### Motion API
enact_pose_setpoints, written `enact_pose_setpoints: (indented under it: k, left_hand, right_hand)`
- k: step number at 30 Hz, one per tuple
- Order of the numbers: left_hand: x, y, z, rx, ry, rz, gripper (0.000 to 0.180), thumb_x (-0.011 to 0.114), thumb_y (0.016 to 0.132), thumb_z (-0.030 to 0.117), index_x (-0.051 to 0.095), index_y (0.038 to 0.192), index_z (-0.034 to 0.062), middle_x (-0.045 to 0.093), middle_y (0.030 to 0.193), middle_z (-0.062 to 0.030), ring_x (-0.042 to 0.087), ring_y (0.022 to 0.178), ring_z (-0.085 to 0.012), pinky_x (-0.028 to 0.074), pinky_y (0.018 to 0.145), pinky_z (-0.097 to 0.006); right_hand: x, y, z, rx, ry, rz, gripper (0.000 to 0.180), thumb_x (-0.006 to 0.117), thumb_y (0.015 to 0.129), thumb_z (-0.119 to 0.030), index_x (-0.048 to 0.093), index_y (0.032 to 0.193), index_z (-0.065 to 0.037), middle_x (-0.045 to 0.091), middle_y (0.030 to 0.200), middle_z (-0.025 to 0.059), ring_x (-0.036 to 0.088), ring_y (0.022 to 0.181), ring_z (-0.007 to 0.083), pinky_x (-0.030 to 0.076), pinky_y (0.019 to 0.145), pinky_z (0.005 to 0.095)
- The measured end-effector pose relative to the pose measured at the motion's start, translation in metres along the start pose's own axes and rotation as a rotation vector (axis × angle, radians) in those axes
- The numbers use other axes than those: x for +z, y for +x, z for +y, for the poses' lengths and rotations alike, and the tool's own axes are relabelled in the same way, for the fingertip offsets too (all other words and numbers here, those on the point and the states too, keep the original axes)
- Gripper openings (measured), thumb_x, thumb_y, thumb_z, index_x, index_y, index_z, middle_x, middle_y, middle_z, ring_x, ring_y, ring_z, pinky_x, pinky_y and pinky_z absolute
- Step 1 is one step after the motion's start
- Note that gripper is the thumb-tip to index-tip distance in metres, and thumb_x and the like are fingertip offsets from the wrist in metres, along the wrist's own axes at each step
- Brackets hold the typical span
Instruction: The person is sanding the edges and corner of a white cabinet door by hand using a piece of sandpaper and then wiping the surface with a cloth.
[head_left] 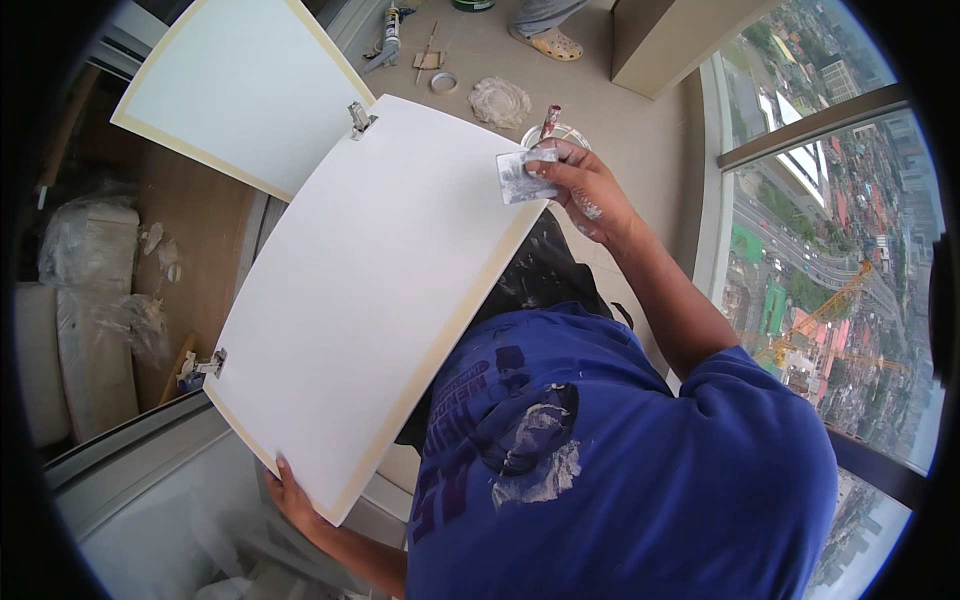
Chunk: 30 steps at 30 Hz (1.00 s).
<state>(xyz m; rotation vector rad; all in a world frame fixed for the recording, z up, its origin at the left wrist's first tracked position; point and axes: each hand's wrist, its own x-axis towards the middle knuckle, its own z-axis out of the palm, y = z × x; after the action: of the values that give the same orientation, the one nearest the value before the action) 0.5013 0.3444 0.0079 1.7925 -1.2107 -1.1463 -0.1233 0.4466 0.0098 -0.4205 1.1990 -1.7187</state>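
The person's right hand [582,184] has a smeared flat scraper [514,180] pinched, thumb pressed across its face, probably for control. Between both sets of fingers slants the white panel [365,260]; the left hand [294,500] curls around its edge, partly hidden, seemingly to steady it. Tape [442,350] runs between them, perhaps shielding the border. Just beyond the right fingers rises a reddish handle [551,118]; whether they hold it cannot be told.

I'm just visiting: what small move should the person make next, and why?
Perhaps lower the flat, smeared scraper onto the tape strip beside it, keeping the left hand where it is. The right hand holds the scraper at the taped corner of the white panel, and the left hand is on the panel's lower edge, seemingly steadying it.
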Motion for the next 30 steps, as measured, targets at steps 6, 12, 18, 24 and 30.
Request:
enact_pose_setpoints:
  k: [6, 12, 18, 24, 30]
  left_hand:
    - [0.009, -0.004, 0.003, 0.008, -0.001, -0.001, 0.071, 0.074, 0.103, 0.039, 0.047, 0.147, -0.0103, 0.066, 0.128, -0.0200, 0.063, 0.112, -0.0253, 0.050, 0.099, -0.039]
    - [0.010, -0.015, 0.004, 0.024, 0.074, -0.024, 0.070, 0.073, 0.103, 0.038, 0.047, 0.148, -0.0092, 0.065, 0.128, -0.0194, 0.062, 0.111, -0.0250, 0.050, 0.099, -0.039]
    - [0.012, -0.030, 0.004, -0.009, 0.027, -0.002, 0.069, 0.073, 0.104, 0.037, 0.047, 0.148, -0.0093, 0.064, 0.130, -0.0199, 0.062, 0.112, -0.0253, 0.049, 0.099, -0.038]
    - [0.011, -0.027, -0.003, -0.004, 0.039, 0.015, 0.068, 0.071, 0.105, 0.035, 0.046, 0.150, -0.0096, 0.064, 0.131, -0.0211, 0.062, 0.113, -0.0262, 0.049, 0.100, -0.038]
    - [0.008, -0.023, -0.014, -0.010, 0.067, 0.017, 0.069, 0.071, 0.105, 0.035, 0.045, 0.150, -0.0104, 0.064, 0.133, -0.0220, 0.063, 0.113, -0.0265, 0.049, 0.100, -0.037]
  right_hand:
    - [-0.096, -0.009, -0.012, -0.083, -0.200, 0.400, 0.014, 0.059, 0.099, -0.012, 0.066, 0.106, -0.002, 0.076, 0.100, 0.0113, 0.076, 0.088, 0.0224, 0.063, 0.084, 0.0376]
    - [-0.114, -0.022, 0.029, 0.140, -0.119, 0.267, 0.030, 0.051, 0.104, -0.023, 0.060, 0.119, 0.001, 0.075, 0.108, 0.0201, 0.076, 0.094, 0.0301, 0.064, 0.084, 0.0440]
    - [-0.118, -0.004, 0.052, 0.262, -0.027, 0.170, 0.031, 0.056, 0.107, -0.027, 0.063, 0.125, -0.003, 0.076, 0.105, 0.0133, 0.073, 0.086, 0.0224, 0.060, 0.074, 0.0368]
    - [-0.105, 0.015, 0.061, 0.249, 0.019, 0.245, 0.034, 0.074, 0.099, -0.026, 0.067, 0.122, -0.002, 0.076, 0.100, 0.0085, 0.073, 0.083, 0.0162, 0.060, 0.067, 0.0320]
    - [-0.102, 0.030, 0.062, 0.189, -0.018, 0.266, 0.038, 0.081, 0.093, -0.017, 0.065, 0.122, 0.002, 0.075, 0.104, 0.0101, 0.075, 0.088, 0.0200, 0.062, 0.071, 0.0340]
